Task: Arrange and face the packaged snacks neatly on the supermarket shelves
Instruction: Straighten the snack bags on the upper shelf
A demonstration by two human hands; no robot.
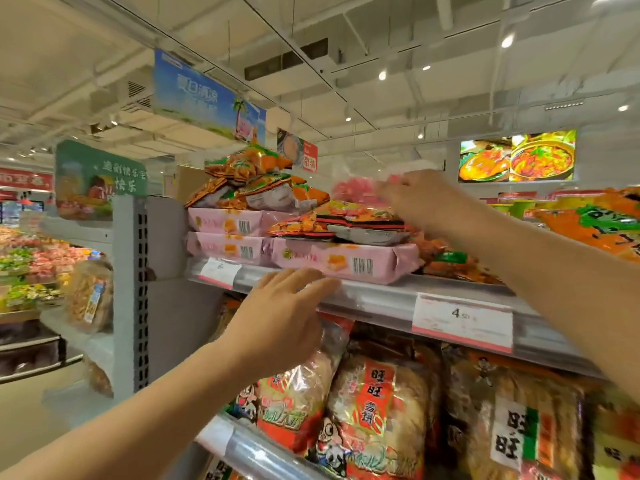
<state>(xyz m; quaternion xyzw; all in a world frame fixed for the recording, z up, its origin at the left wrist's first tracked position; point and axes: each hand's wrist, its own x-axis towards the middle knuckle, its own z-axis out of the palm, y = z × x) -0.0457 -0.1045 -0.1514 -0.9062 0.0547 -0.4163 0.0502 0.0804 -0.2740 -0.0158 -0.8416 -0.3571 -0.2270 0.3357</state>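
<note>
On the top shelf [367, 296] lie pink flat packets [346, 263], stacked two high at the left. Orange and green snack bags [256, 183] are heaped on them, with a flatter orange and black bag [360, 220] to the right. My right hand [419, 199] reaches over this pile and pinches a clear bag of pink sweets [353, 188], which is blurred. My left hand [284, 317] is raised in front of the shelf's front edge, fingers straight and close together, just below the pink packets; contact with the rail is unclear.
Large rice cracker bags [377, 407] fill the shelf below. A white price tag [462, 322] marked 4 hangs on the rail. More orange bags [595, 220] lie at the far right. A grey upright post [133, 289] ends the shelving at left, with produce displays beyond.
</note>
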